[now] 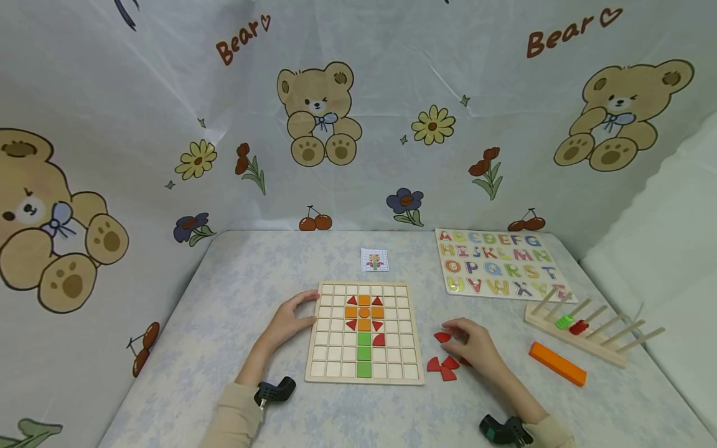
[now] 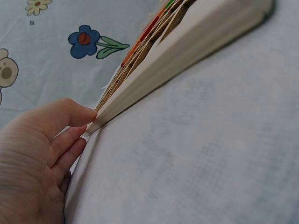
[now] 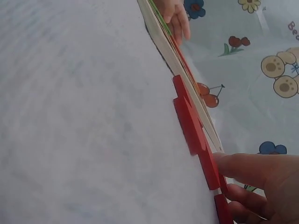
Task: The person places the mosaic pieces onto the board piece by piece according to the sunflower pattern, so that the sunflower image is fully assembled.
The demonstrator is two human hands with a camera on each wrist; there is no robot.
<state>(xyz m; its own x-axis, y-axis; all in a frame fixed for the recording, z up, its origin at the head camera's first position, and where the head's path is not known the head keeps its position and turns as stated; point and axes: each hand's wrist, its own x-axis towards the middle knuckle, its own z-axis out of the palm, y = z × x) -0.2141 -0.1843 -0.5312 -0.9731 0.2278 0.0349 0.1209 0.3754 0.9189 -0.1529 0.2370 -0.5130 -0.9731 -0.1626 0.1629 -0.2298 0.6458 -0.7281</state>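
Note:
A wooden grid board [image 1: 330, 367] holds a pattern of orange, red and green pieces, among them a round orange piece [image 1: 365, 313] and green squares [image 1: 364, 353]. At its left edge my left hand [image 1: 287, 320] rests, thumb and fingertips touching the rim. The left wrist view shows that thumb [image 2: 77, 114] against the board's side [image 2: 154, 74]. Right of the board, my right hand [image 1: 473, 345] pinches a red rounded-edge piece [image 1: 442, 337] between thumb and fingers, close over the table. Several similar red pieces [image 1: 448, 374] lie just below it, one partly hidden by the hand.
A small pattern card [image 1: 374, 260] lies behind the board. At the back right is an alphabet puzzle board [image 1: 456, 269]. Nearer stands a wooden peg rack [image 1: 602, 350] with green and red beads, its pegs slanting upward. An orange bar [image 1: 557, 364] lies in front of it.

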